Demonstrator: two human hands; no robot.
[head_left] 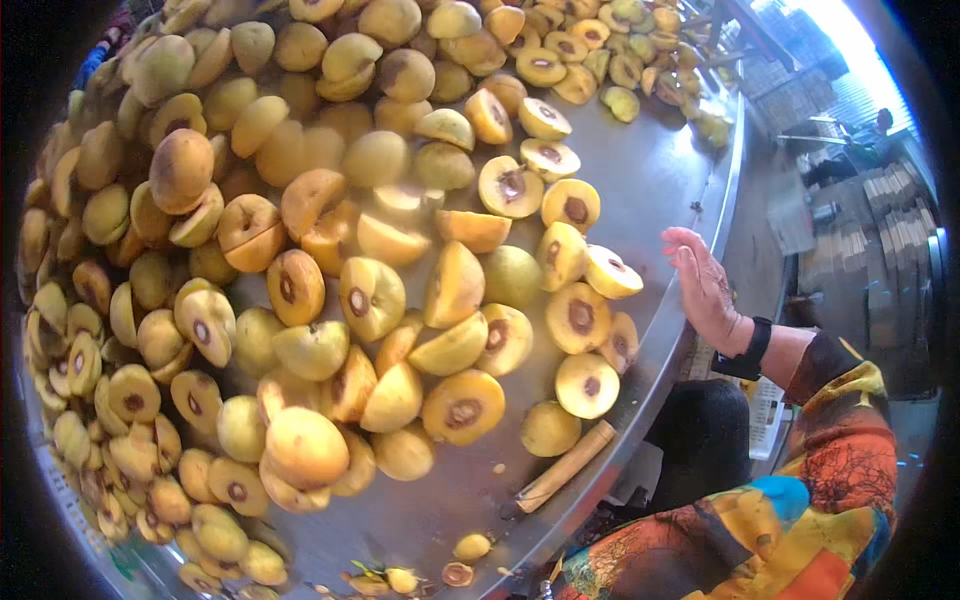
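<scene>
My right hand (704, 290) is at the right rim of the metal table (650, 160), its fingers stretched out and holding nothing. Whether it touches the rim I cannot tell. A black wristband (745, 350) circles the wrist below a colourful patterned sleeve (840, 470). Closest to the fingers lies a halved yellow peach-like fruit (612, 272), cut face up. Beside it are more halves, among them one with a brown centre (578, 317) and a paler one (587, 386). My left hand is out of view.
A big heap of yellow fruit (300, 220), many pieces halved, covers the table's left and far parts. A light wooden stick or handle (566, 466) lies near the rim. Small scraps (472, 547) are at the near edge. Stacked slatted items (880, 250) stand beyond the table on the right.
</scene>
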